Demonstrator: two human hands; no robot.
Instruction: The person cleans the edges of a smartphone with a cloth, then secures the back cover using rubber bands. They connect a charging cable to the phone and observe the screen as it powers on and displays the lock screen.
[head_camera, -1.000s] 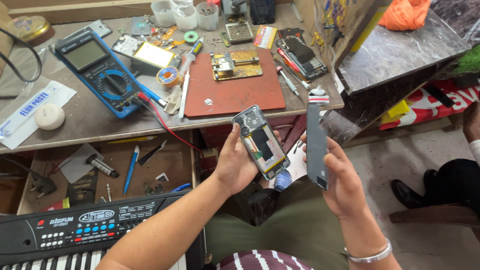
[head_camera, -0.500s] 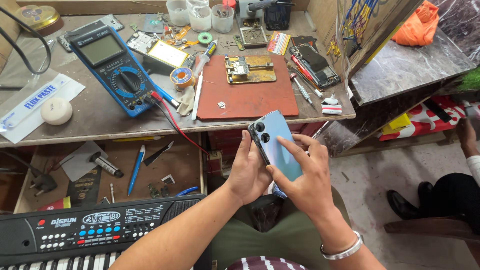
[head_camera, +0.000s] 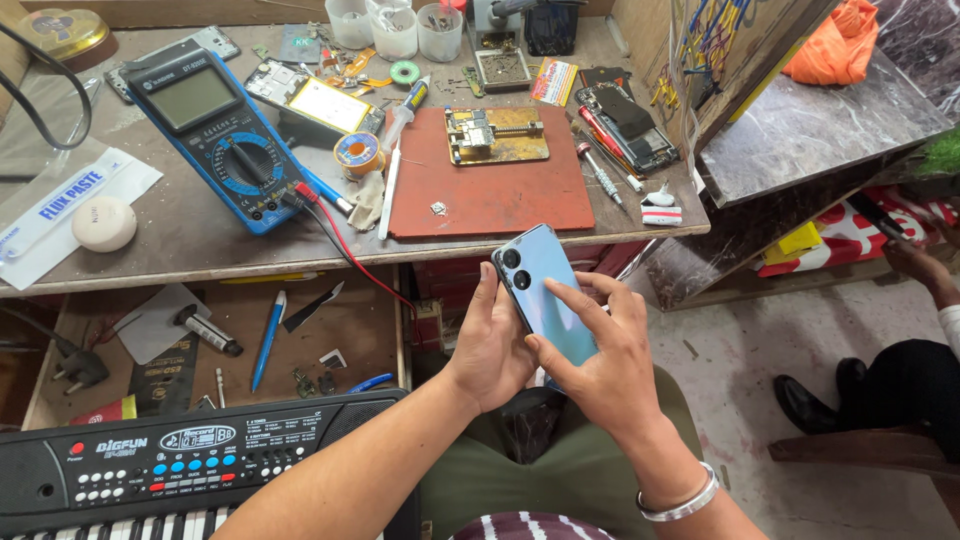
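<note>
A light blue smartphone (head_camera: 545, 290) with two round camera lenses near its top faces me with its back cover outward. My left hand (head_camera: 490, 345) grips it along the left edge from below. My right hand (head_camera: 600, 360) lies flat over the lower half of the back cover, fingers pressed on it. Both hands hold the phone over my lap, just in front of the workbench edge. A metal bangle (head_camera: 685, 500) circles my right wrist.
The workbench (head_camera: 180, 245) carries a blue multimeter (head_camera: 215, 135) with red and black leads, a red work mat (head_camera: 490, 185) with a brass board holder (head_camera: 497, 135), an opened phone (head_camera: 625, 125), screwdrivers and a solder spool. An open drawer (head_camera: 200, 340) and black keyboard (head_camera: 190, 470) lie lower left. Another person's shoe (head_camera: 805, 400) is at right.
One second ago my left hand held the open phone body and my right hand the separate back cover. The cover now sits on the phone, with my right hand pressed over it.
</note>
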